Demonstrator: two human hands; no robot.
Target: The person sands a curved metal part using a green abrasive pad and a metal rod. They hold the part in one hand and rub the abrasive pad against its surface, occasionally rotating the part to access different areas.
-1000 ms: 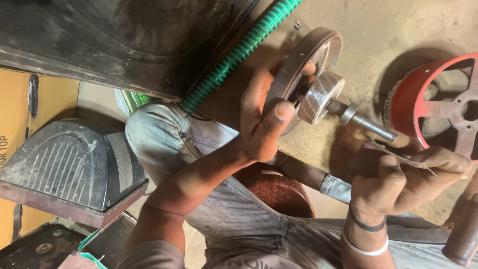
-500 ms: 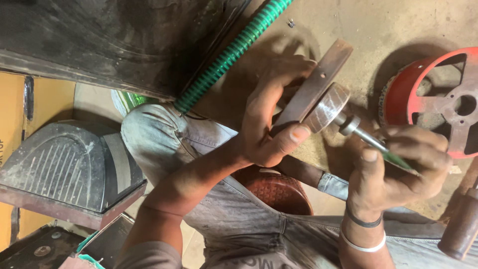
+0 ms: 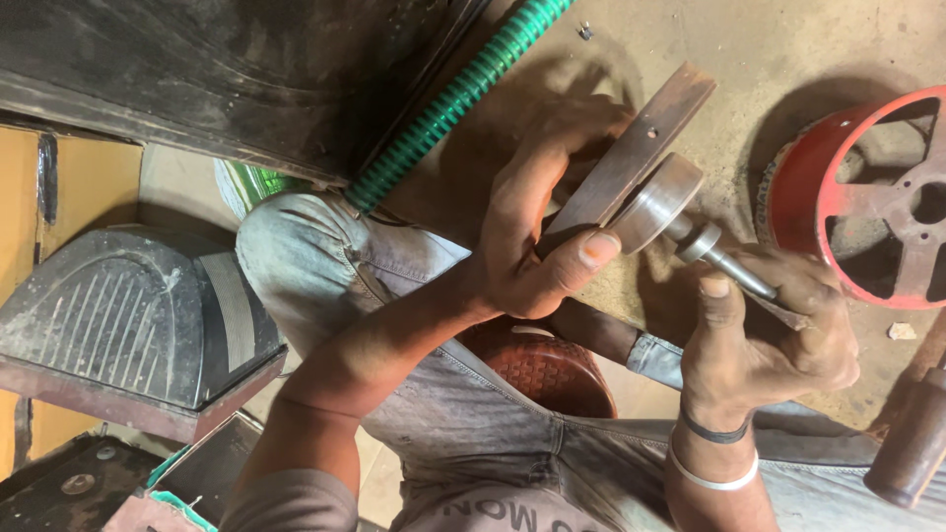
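Gripping rusty disc, left hand fingers clamped; right hand fingers closed round shaft

Bright green ribbed hose, red spoked metal wheel drum, rusty brown disc, and a reddish-brown woven-pattern stool under faded blue jeans.

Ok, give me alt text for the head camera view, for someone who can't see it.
A seated person's left hand grips a flat rusty metal disc with a silver hub, while the right hand holds the steel shaft sticking out of it. A red spoked wheel and a green ribbed hose lie on the dusty floor nearby.
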